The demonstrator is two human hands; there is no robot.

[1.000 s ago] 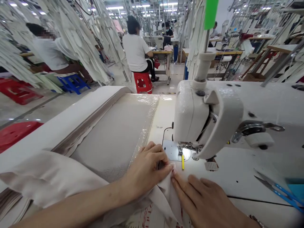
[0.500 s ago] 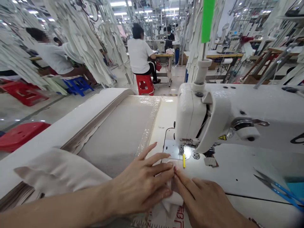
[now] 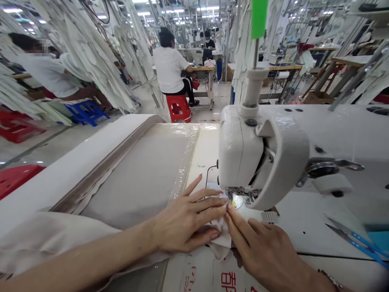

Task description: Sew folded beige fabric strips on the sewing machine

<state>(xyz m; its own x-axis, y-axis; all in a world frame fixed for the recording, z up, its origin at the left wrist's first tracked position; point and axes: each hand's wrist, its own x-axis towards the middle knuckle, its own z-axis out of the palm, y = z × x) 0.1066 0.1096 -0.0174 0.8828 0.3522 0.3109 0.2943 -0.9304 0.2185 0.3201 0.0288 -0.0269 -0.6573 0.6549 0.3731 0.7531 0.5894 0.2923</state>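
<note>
My left hand lies on a pale fabric piece with its fingers stretched out, their tips close to the sewing machine's needle area. The fabric shows below these fingers, partly bunched. Opposite, my right hand has its fingers pressed together on the fabric's edge, its thumb hidden beneath. The two hands' fingertips nearly meet just in front of the presser foot, which is partly covered. A yellow strip shows beside the right fingertips. More pale cloth spreads under my left forearm.
Blue-handled scissors lie on the right of the machine bed. A stack of pale cloth covers the left side of the table. Ahead, a person in a white shirt sits on a red stool; another person sits at far left.
Both hands have moved slightly forward with the fabric, closer to the needle area. The yellow strip is now mostly covered, and more of the red-printed surface shows below. The view has shifted a little.
</note>
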